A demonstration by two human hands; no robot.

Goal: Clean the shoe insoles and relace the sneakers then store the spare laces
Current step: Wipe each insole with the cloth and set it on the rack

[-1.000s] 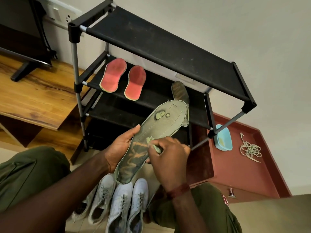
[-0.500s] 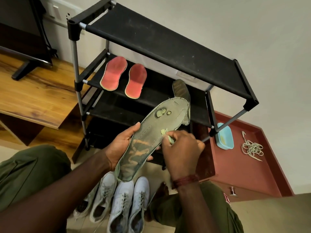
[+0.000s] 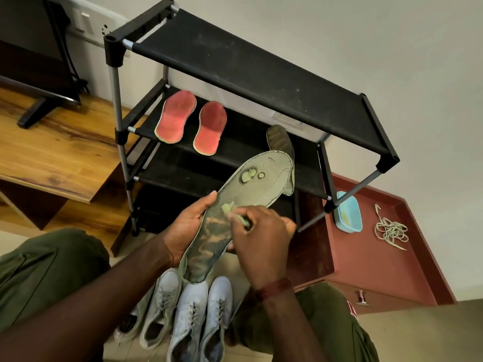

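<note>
Insole-cleaning step: left hand [image 3: 187, 227] grips worn green camouflage fabric insole [image 3: 257, 188]; right hand [image 3: 262, 237] pinches small pale-green wipe [image 3: 230, 208]; next, likely rubbing toeward.

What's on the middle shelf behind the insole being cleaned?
Two red insoles lie on the shelf. Right of them is a dark insole, its near end covered by the green insole in the left hand; the right hand pinches a small green item.
</note>
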